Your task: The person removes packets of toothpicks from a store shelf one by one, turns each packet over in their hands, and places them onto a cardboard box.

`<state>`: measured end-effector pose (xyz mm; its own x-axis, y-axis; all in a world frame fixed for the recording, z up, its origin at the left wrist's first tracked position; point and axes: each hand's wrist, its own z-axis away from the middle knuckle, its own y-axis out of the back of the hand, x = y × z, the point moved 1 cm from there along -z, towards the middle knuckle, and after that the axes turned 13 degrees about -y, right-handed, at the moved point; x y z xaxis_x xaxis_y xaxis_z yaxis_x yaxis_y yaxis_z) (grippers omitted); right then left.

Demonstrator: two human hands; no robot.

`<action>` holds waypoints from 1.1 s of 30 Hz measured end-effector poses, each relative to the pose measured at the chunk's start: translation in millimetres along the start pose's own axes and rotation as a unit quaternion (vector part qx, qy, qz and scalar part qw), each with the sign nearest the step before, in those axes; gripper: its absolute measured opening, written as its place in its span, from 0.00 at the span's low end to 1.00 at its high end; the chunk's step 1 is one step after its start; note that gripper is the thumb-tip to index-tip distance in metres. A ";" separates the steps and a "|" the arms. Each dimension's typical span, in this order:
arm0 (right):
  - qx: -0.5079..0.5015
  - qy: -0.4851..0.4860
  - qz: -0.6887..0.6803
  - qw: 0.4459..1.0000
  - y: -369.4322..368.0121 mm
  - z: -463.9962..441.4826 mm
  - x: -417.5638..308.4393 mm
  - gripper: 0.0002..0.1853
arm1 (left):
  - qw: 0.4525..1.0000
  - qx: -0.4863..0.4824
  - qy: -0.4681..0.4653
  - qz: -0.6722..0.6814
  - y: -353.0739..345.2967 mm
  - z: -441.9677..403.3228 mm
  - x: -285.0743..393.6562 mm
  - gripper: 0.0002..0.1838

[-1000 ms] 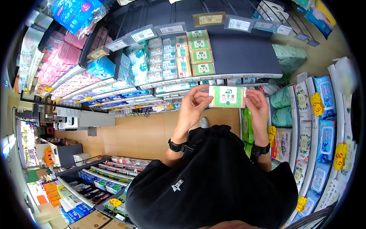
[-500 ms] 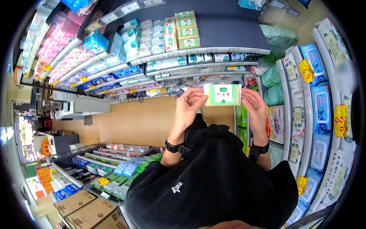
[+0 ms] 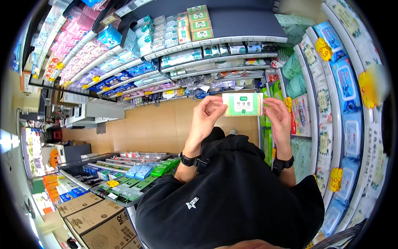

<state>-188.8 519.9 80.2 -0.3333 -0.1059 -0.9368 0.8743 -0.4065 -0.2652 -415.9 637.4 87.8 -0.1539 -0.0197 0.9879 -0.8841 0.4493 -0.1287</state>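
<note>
A flat green, white and tan packet [image 3: 242, 104] with Chinese lettering is held up level in front of my chest, its printed face towards me. My left hand [image 3: 208, 114] pinches its left edge between thumb and fingers. At the right edge, my right hand [image 3: 277, 114] grips it the same way. Packs with similar green and tan colours [image 3: 200, 25] stand in a row on the upper shelf ahead, apart from my hands.
Shelves of small goods [image 3: 174, 60] run across the front. On the right a shelf holds blue wipe packs [image 3: 352, 133]. Cardboard boxes [image 3: 101, 226] are stacked at the lower left beside a low display [image 3: 124, 178]. Tiled floor [image 3: 153, 124] shows between the shelves.
The view has shifted, so the front shelves sit higher in the picture and more of the boxes shows at lower left. Both hands keep hold of the packet, which has stayed nearly in place.
</note>
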 end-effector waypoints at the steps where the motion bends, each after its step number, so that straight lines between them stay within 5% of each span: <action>1: 0.006 0.003 -0.006 1.000 0.6 6.9 0.7 0.18 | 1.000 -0.009 -0.002 -0.003 -1.4 2.1 1.6 0.12; 19: 0.223 0.040 -0.043 0.973 -36.9 197.5 57.2 0.14 | 0.973 -0.225 0.048 0.027 -0.7 91.9 9.6 0.13; 33: 0.488 0.051 -0.089 0.867 -23.4 384.5 121.8 0.12 | 0.860 -0.497 0.100 0.059 -110.2 191.1 -20.0 0.12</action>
<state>-385.4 167.6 60.0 -0.3553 0.0987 -0.9295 0.0810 -0.9874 -0.1357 -399.8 417.6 65.7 -0.0505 0.1874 0.9810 -0.0371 0.9812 -0.1894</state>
